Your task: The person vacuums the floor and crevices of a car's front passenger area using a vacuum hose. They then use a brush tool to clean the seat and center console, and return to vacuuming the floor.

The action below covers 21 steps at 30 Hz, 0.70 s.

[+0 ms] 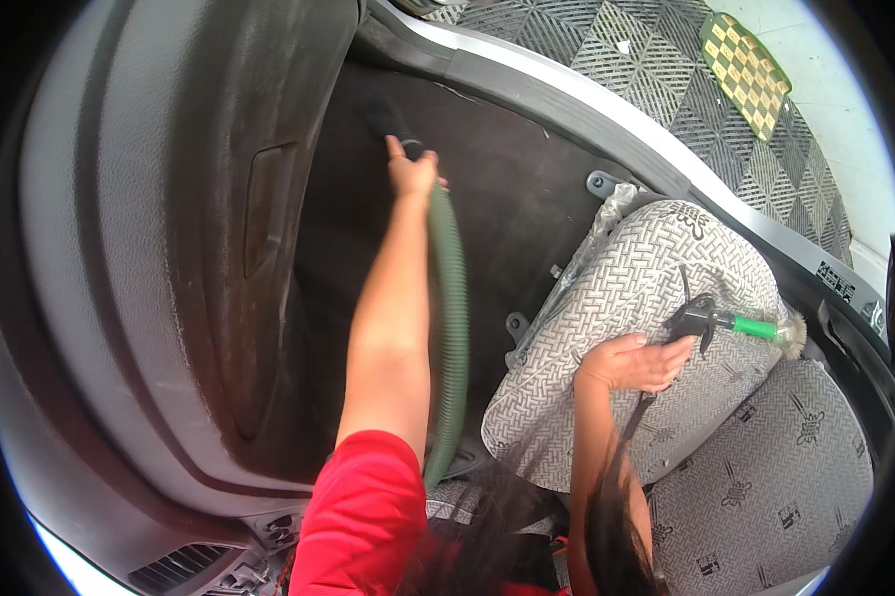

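Observation:
My left hand (415, 170) grips the dark end of a vacuum hose, next to its green ribbed tube (451, 313). A blurred black nozzle (384, 118) points at the dark floor covering (507, 171) of a vehicle. On the right, my right hand (634, 363) is around the handle of a black spray gun (692, 319), its fingers partly hiding the grip. The gun's green-collared brush head (790, 335) points right, over the patterned seat cushion (604, 298). A thin dark hose (641, 413) runs down from beneath this hand.
A grey dashboard (120, 223) borders the left side. The door sill (567, 134) curves along the top right. Metal brackets (602, 183) stick out by the cushion. A patterned seat back (760, 477) stands lower right. Outside, a checkered mat (747, 74) lies near grid floor tiles (634, 67).

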Available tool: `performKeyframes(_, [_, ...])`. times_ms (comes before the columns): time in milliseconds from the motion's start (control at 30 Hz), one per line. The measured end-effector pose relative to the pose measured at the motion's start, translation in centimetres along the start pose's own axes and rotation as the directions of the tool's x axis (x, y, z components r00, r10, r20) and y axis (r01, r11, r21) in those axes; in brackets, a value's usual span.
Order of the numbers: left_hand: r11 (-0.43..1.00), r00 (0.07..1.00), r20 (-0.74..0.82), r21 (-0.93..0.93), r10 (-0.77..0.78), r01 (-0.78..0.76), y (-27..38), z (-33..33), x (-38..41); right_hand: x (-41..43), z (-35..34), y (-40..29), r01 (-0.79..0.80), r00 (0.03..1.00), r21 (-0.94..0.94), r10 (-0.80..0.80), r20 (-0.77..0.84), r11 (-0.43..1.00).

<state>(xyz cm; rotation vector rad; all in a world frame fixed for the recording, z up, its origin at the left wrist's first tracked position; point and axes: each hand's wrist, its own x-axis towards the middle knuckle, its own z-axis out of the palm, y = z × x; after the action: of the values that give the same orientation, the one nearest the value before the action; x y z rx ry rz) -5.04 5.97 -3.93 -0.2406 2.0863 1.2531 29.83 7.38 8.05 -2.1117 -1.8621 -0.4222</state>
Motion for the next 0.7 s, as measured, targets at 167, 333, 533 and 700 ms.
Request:
performKeyframes(167, [0.979, 0.947, 0.319, 0.199, -0.03, -0.037, -2.5, 7.8, -10.7, 0.6, 0.5, 1.2, 0.002, 1.0, -0.006, -0.002, -0.016, 1.0])
performKeyframes(333, [0.769, 0.776, 0.615, 0.427, 0.139, -0.476, -6.5, 7.2, -17.6, 0.4, -0.1, -0.2, 0.0, 1.0, 0.01, 0.0, -0.021, 1.0])
performKeyframes(533, [0.863, 0.693, 0.67, 0.486, -0.266, -0.138, -2.0, 3.7, -17.6, 0.2, 0.3, 0.0, 0.002, 1.0, -0.002, -0.002, -0.03, 1.0])
performKeyframes(700, [0.861, 0.509, 0.698, 0.454, -0.503, 0.228, 3.8, -0.4, -15.5, 0.3, 0.3, 0.5, -0.005, 0.999, -0.028, 0.004, -0.032, 1.0])
